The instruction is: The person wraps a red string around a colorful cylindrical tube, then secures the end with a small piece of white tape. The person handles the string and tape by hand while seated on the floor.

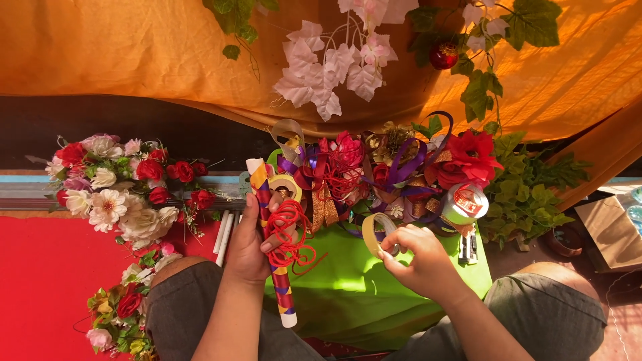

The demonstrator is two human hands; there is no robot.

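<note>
My left hand (251, 244) grips a stick wrapped in striped coloured paper (281, 284), held almost upright, with a tangle of red cord (289, 230) against it under my thumb. A small roll of tape (286, 184) shows just behind the stick's upper part. My right hand (418, 257) holds a yellowish roll of tape (373, 230) by its rim, fingers pinching at its edge. Both hands are above a bright green cloth (354, 287) lying between my knees.
A heap of ribbons and red artificial flowers (374, 170) lies beyond the hands, with a silver tape roll (465, 202) at its right. A white and red bouquet (124, 187) sits left on a red mat (47, 281). Green leaves (528, 190) and orange drapery (134, 50) lie behind.
</note>
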